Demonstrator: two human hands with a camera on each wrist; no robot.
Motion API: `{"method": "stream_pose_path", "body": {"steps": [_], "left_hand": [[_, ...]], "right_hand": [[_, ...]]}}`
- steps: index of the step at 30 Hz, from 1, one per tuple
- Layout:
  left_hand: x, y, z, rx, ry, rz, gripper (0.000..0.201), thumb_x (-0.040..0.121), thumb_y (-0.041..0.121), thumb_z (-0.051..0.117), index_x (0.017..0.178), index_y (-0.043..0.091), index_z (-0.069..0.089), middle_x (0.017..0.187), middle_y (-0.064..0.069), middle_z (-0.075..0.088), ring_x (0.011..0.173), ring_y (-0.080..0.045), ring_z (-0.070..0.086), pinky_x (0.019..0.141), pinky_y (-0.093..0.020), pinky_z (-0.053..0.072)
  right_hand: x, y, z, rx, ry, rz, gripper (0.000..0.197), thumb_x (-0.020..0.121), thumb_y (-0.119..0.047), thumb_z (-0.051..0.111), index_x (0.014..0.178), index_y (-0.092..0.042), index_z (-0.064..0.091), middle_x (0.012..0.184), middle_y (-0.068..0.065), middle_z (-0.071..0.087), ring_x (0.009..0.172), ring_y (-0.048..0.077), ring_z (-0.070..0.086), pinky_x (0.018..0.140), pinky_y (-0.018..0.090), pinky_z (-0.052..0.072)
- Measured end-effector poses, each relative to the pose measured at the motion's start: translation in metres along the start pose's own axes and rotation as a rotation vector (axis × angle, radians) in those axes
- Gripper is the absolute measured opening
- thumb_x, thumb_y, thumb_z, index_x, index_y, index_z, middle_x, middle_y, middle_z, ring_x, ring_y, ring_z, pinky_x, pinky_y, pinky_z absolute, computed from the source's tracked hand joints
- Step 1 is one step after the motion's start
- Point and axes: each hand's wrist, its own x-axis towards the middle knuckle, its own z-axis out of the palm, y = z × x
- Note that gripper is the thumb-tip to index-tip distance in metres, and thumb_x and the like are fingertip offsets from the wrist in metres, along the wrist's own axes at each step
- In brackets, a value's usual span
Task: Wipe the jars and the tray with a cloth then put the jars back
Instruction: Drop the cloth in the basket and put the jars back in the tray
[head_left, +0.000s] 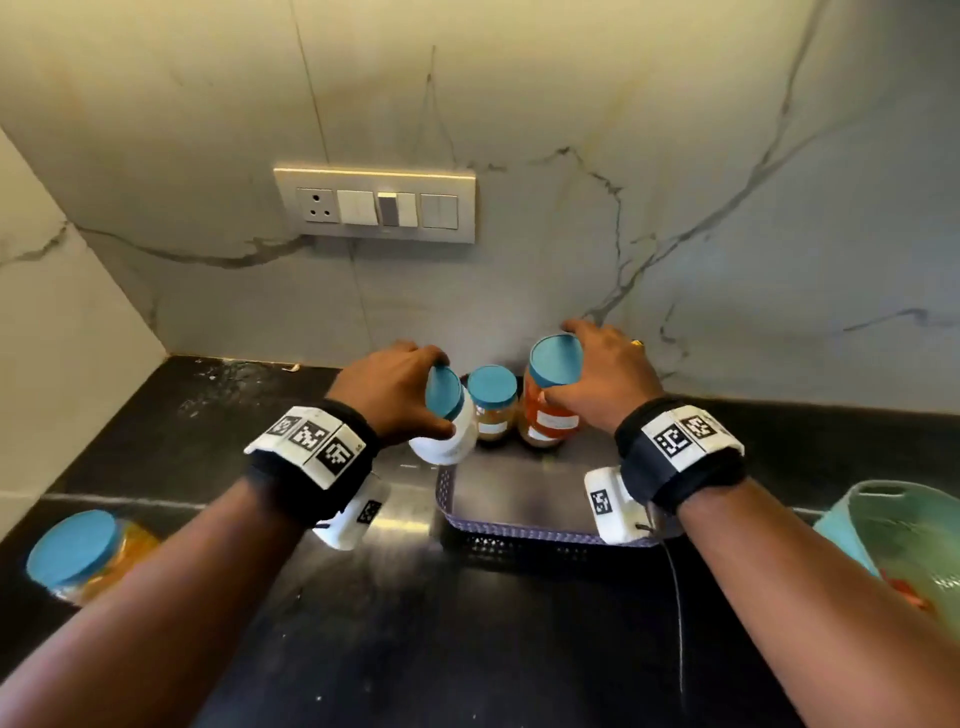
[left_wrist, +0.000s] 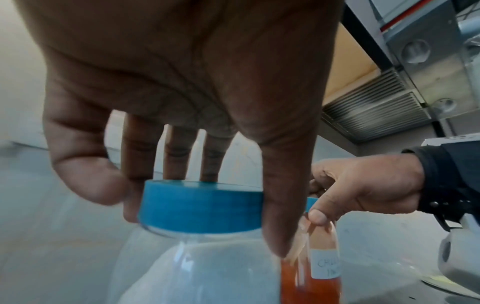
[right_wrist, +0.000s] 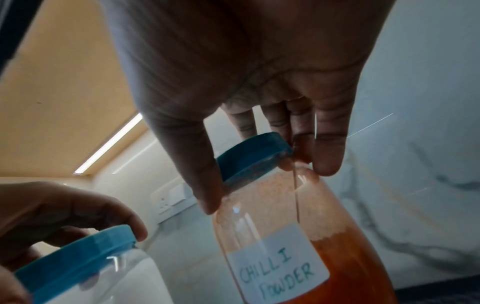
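Observation:
My left hand (head_left: 402, 387) grips the blue lid of a jar of white powder (head_left: 451, 435), tilted over the far left corner of the purple perforated tray (head_left: 519, 530); in the left wrist view fingers and thumb wrap that lid (left_wrist: 202, 205). My right hand (head_left: 597, 374) holds the chilli powder jar (head_left: 550, 410) by its lid at the tray's far right; its label (right_wrist: 278, 261) reads CHILLI POWDER. Between them a brown-filled jar (head_left: 492, 405) stands in the tray. No cloth is in view.
A fourth blue-lidded jar (head_left: 78, 553) with yellow contents sits on the black counter (head_left: 415, 649) at the near left. A teal basket (head_left: 904, 540) stands at the right edge. The marble wall with a switch panel (head_left: 375, 203) rises just behind the tray.

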Motion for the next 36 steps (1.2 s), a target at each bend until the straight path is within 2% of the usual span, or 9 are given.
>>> {"method": "stream_pose_path", "body": {"steps": [6,11,15,20,25,28,31,33,36], "left_hand": [[0.054,0.065,0.051,0.046,-0.078,0.13,0.085,0.069,0.049,0.084,0.142,0.024,0.049,0.129,-0.007,0.057,0.109,-0.032,0.06,0.09,-0.039,0.054],[0.077,0.078,0.091,0.122,-0.155,0.167,0.079,0.072,0.045,0.083,0.139,0.022,0.047,0.128,-0.008,0.055,0.111,-0.032,0.058,0.093,-0.048,0.055],[0.086,0.079,0.107,0.117,-0.162,0.147,0.077,0.074,0.042,0.083,0.139,0.021,0.047,0.128,-0.01,0.055,0.11,-0.034,0.058,0.092,-0.048,0.054],[0.089,0.082,0.121,0.09,-0.169,0.141,0.081,0.076,0.041,0.083,0.144,0.022,0.044,0.132,-0.01,0.055,0.113,-0.033,0.058,0.094,-0.047,0.054],[0.091,0.082,0.125,0.073,-0.155,0.138,0.09,0.076,0.042,0.085,0.15,0.023,0.036,0.142,-0.01,0.048,0.12,-0.034,0.058,0.097,-0.047,0.054],[0.087,0.081,0.121,0.064,-0.162,0.127,0.099,0.078,0.048,0.082,0.156,0.026,0.025,0.15,-0.01,0.042,0.127,-0.034,0.054,0.099,-0.05,0.054],[0.077,0.076,0.111,0.014,-0.099,0.107,0.083,0.091,0.052,0.068,0.157,0.025,0.025,0.156,-0.007,0.039,0.131,-0.032,0.053,0.099,-0.047,0.051],[0.067,0.068,0.101,-0.051,-0.039,0.094,0.061,0.102,0.038,0.054,0.156,0.022,0.03,0.155,-0.009,0.041,0.128,-0.032,0.055,0.099,-0.047,0.05],[0.039,0.037,0.088,-0.125,0.045,0.037,0.046,0.104,0.02,0.045,0.15,0.019,0.04,0.148,-0.013,0.049,0.123,-0.035,0.058,0.098,-0.05,0.05]], "right_hand": [[0.005,0.074,-0.001,-0.077,-0.01,0.161,0.077,0.076,-0.041,0.081,0.14,-0.018,0.047,0.133,0.015,0.057,0.122,0.036,0.052,0.101,0.043,0.046],[0.025,0.107,0.03,-0.087,-0.09,0.195,0.082,0.075,-0.04,0.083,0.143,-0.019,0.044,0.139,0.012,0.053,0.125,0.035,0.053,0.102,0.042,0.049],[0.039,0.118,0.051,-0.079,-0.138,0.174,0.082,0.076,-0.03,0.084,0.146,-0.017,0.043,0.145,0.011,0.051,0.13,0.032,0.051,0.106,0.041,0.046],[0.047,0.126,0.068,-0.061,-0.163,0.152,0.08,0.078,-0.027,0.082,0.146,-0.017,0.042,0.147,0.013,0.048,0.133,0.033,0.048,0.108,0.042,0.045],[0.049,0.13,0.071,-0.088,-0.178,0.139,0.089,0.077,-0.029,0.083,0.151,-0.019,0.035,0.15,0.013,0.044,0.137,0.034,0.045,0.112,0.044,0.043],[0.044,0.124,0.068,-0.116,-0.188,0.149,0.097,0.077,-0.037,0.082,0.155,-0.022,0.027,0.154,0.012,0.038,0.139,0.035,0.041,0.11,0.048,0.044],[0.036,0.108,0.061,-0.118,-0.115,0.096,0.087,0.083,-0.043,0.075,0.154,-0.021,0.031,0.156,0.012,0.036,0.141,0.035,0.039,0.111,0.049,0.041],[0.029,0.091,0.055,-0.098,-0.047,0.04,0.072,0.088,-0.039,0.07,0.15,-0.019,0.039,0.153,0.012,0.041,0.138,0.034,0.043,0.109,0.048,0.042],[0.013,0.053,0.058,-0.059,0.041,-0.067,0.054,0.089,-0.033,0.068,0.139,-0.018,0.053,0.138,0.013,0.054,0.126,0.036,0.052,0.101,0.047,0.045]]}}
